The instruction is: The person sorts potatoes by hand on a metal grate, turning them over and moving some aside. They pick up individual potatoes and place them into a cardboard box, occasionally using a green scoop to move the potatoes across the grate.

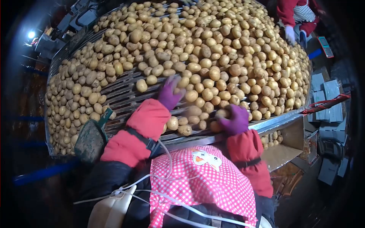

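Note:
Many potatoes (207,63) lie heaped over a slatted metal sorting table (121,91). My left hand (170,94), in a purple glove, rests at the near edge of the heap with its fingers apart, beside several potatoes and holding none. Nearer the front rim, my right hand (235,121), also in a purple glove, curls its thumb and fingers around a potato (222,114). Part of that potato is hidden by the glove. Another potato (215,126) sits just below the right thumb.
A green scoop-like tool (91,140) stands at the table's left front. The metal rim (266,123) runs along the front, above a wooden compartment (285,152) with potatoes. Another person's gloved hand (290,35) is at the far right. White cords (167,192) cross my checked apron (205,178).

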A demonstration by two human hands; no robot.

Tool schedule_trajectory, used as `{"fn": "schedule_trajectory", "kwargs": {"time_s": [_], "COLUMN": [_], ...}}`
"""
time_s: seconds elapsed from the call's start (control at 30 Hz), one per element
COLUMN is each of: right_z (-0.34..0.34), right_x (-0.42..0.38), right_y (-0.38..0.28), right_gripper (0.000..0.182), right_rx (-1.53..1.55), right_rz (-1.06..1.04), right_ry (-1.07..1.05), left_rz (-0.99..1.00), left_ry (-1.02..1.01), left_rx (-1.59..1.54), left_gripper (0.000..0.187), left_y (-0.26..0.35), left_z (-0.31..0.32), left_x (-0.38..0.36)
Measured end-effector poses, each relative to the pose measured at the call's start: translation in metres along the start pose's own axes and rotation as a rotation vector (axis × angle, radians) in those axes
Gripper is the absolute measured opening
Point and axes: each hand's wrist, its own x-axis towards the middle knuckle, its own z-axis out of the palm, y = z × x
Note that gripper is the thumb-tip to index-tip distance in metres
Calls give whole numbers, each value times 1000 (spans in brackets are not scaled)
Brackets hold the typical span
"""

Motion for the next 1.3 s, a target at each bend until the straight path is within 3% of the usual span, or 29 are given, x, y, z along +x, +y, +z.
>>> {"fn": "schedule_trajectory", "kwargs": {"time_s": [0.03, 0.07, 0.1, 0.13, 0.2, 0.3, 0.43, 0.53, 0.57, 0.73, 0.87, 0.93, 1.0, 1.03, 1.07, 1.13, 1.2, 1.3], "right_z": [-12, -13, -55, -57, -76, -85, -35, 1, 3, 4, 27, 28, 23, 17, 10, 5, 2, -8], "right_x": [-11, -30, -45, -62, -95, -101, -54, -10, 1, 41, 36, 30, 25, 24, 23, 20, 17, 26], "right_y": [12, 39, 34, 87, 163, 163, 89, 52, 46, 34, 45, 61, 46, 40, 36, 18, 0, -33], "right_gripper": [44, 39, 36, 31, 29, 28, 41, 47, 46, 42, 36, 30, 30, 30, 30, 34, 40, 70], "right_rx": [255, 431, 710, 693, 423, -323, 80, 84, 60, 73, 282, 274, 393, 418, 440, 611, 835, 597], "right_rz": [129, 194, 317, 329, 490, 253, -7, -291, -297, -352, -94, -80, 66, 76, 83, 39, -20, -382], "right_ry": [62, 330, 301, 427, 454, 680, 646, 537, 474, 316, 454, 424, 513, 488, 468, 356, 184, 75], "left_rz": [-46, -98, -146, -123, -58, -77, -325, -408, -399, -264, -164, -177, -216, -242, -379, -654, -534, -476], "left_ry": [-27, -58, -46, -60, -218, -517, -816, -714, -650, -548, -351, -285, -239, -311, -319, -332, -406, -469], "left_rx": [-62, -120, -206, -168, -176, 212, 578, 537, 504, 198, -246, -560, -798, -869, -1056, -1429, -1443, -1343], "left_gripper": [61, 61, 62, 66, 78, 97, 112, 109, 110, 102, 93, 84, 86, 81, 82, 86, 87, 78], "left_y": [12, 25, 27, 30, 54, 54, 85, 91, 78, 88, 66, 70, 55, 51, 53, 95, 109, 120], "left_z": [-6, -16, -23, -35, -71, -102, -94, -72, -60, -35, -11, -17, -11, -13, -14, -35, -33, -19], "left_x": [0, -4, -11, -17, -28, -60, -78, -81, -88, -71, -55, -29, -21, -14, -13, 3, 7, 8]}}
